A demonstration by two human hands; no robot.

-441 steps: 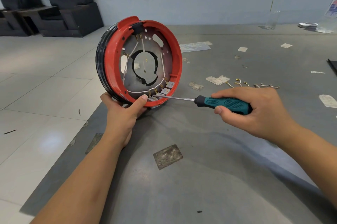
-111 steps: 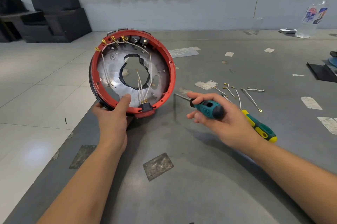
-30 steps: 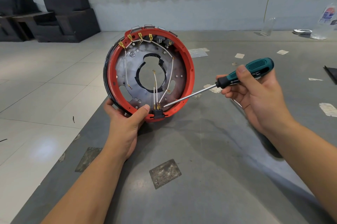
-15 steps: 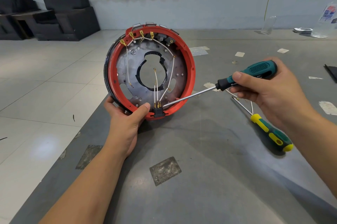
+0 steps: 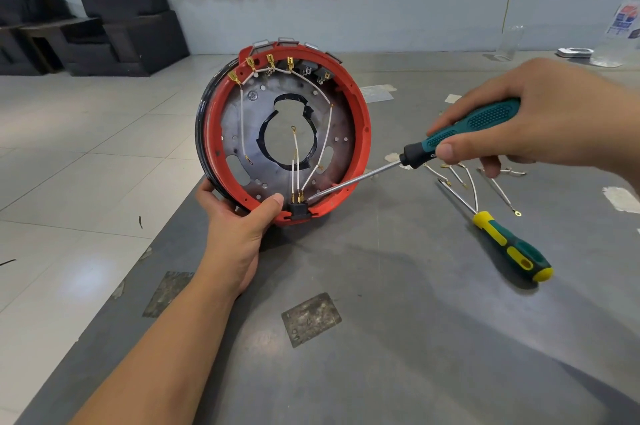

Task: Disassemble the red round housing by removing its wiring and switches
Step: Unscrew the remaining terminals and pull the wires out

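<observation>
The left hand (image 5: 239, 216) grips the red round housing (image 5: 360, 133) upright on the tabletop (image 5: 381, 338), open face exposed, so the right hand (image 5: 540, 116), clasping the teal screwdriver (image 5: 460, 133), can reach the black connector (image 5: 298, 209) beside the left thumb.

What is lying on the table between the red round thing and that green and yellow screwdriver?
In the head view, bare grey table separates the red housing from the green-and-yellow screwdriver. The held teal screwdriver's shaft passes above it.
</observation>
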